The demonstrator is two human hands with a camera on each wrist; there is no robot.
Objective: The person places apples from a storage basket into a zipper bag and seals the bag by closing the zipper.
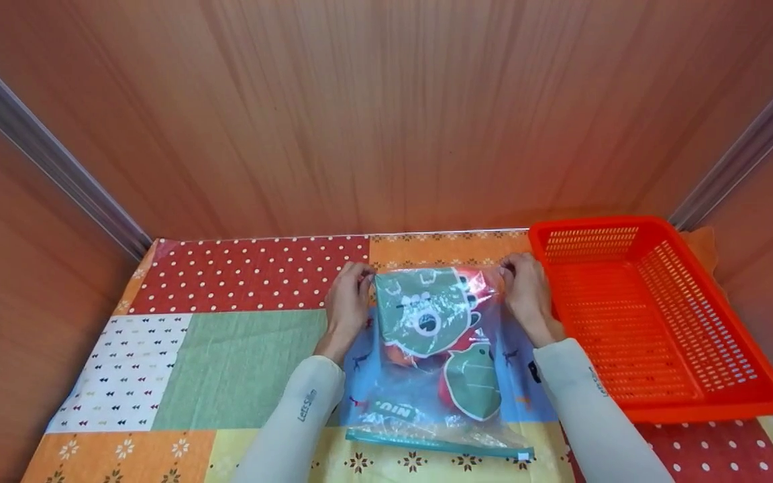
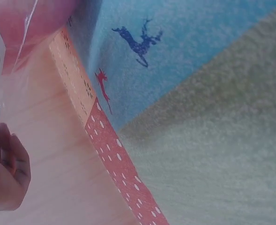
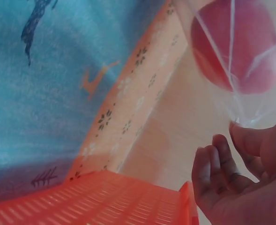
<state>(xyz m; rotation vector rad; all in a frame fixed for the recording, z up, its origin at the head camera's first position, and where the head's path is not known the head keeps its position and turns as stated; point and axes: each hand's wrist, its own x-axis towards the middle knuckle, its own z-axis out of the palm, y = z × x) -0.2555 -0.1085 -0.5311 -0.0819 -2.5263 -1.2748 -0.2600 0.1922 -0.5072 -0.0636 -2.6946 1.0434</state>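
Observation:
Both hands pinch the two far corners of a clear zip bag [image 1: 393, 389] printed with green animal shapes. My left hand [image 1: 348, 302] grips the left corner and my right hand [image 1: 526, 288] the right one. The bag's teal zip strip [image 1: 427, 441] faces me, its white slider [image 1: 523, 456] at the right end. Red rounded contents show through the plastic. In the right wrist view a red round thing [image 3: 236, 47] hangs inside the bag above the thumb and fingers. The left wrist view catches the left fingers at the bag's corner, beside a pinkish-red shape [image 2: 34, 28].
A red-orange plastic basket [image 1: 628, 335] with slotted walls stands right of my right hand. A patchwork tablecloth [image 1: 245, 369] covers the table. Wood-grain panels [image 1: 333, 121] rise behind and on both sides.

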